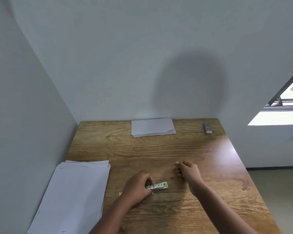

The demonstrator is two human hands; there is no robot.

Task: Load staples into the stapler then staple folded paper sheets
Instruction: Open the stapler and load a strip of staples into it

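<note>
Stapler in hand, staples still to go in

Metal and yellow plastic make up the small stapler (157, 185), which lies low on its side on the brown wood-grain table (159, 149), near the front edge and in front of the person. The left hand (137, 188) has its fingers curled round the stapler's rear end, so only the silver body and the yellow tip stick out to the right. A scrap of yellow (120, 193) peeps from under the wrist; whether that is a staple box I cannot tell. The right hand (187, 170) hovers just beside, fingers curled in with the tips pinched together; if it holds a strip of staples, the strip is too small to make out.

My guess is the stapler is light, stiff and somewhat slick on its metal flanks, so it is best gripped across the body near the hinge, leaving the magazine free. A staple strip would be brittle, liable to snap if bent, and should be pinched by its long sides.

The folded white paper sheets (153, 127) wait at the far edge by the wall, well apart from both hands. A loose stack of flat white sheets (74, 191) lies at the left, and a small grey block (207, 128) sits at the far right corner.
</note>
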